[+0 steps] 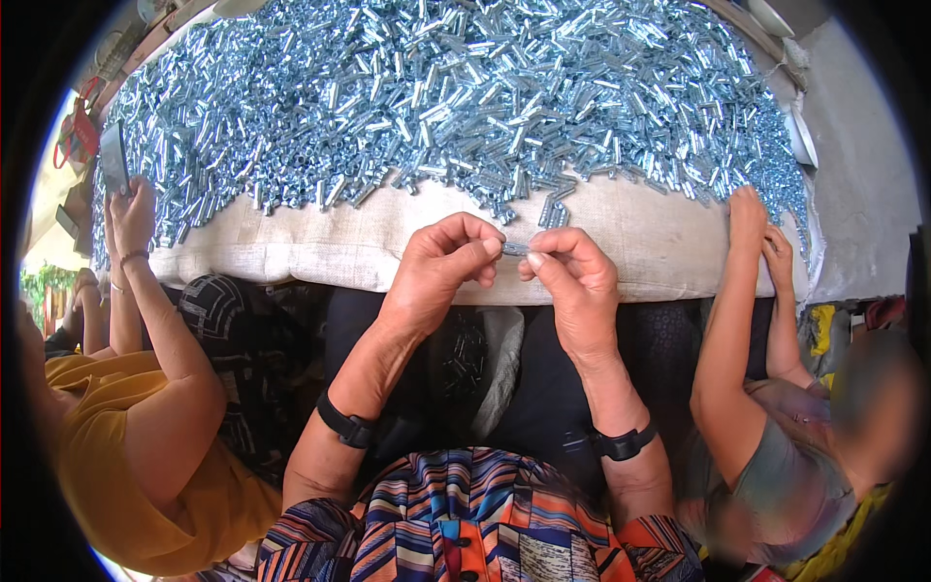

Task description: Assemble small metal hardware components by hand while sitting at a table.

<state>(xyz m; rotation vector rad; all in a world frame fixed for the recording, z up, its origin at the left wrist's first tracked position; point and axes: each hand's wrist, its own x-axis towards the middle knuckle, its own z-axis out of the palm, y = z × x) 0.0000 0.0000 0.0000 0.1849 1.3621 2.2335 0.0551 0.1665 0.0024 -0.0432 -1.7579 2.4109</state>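
At lower centre, small metal bits show in a dark hollow beside pale sheeting [499, 364]; whether it forms a bag, I cannot tell. The silvery metal piece [515, 248] is at mid-frame, before the heap [436, 97] on the cloth-covered table [330, 247]. Its long axis runs left-right, left hand [434, 267] and right hand [585, 291] pinching opposite ends.

Broad work surface [320, 244] under pale beige cloth, thick spread of small shiny silvery-blue metal pieces [465, 97] across it
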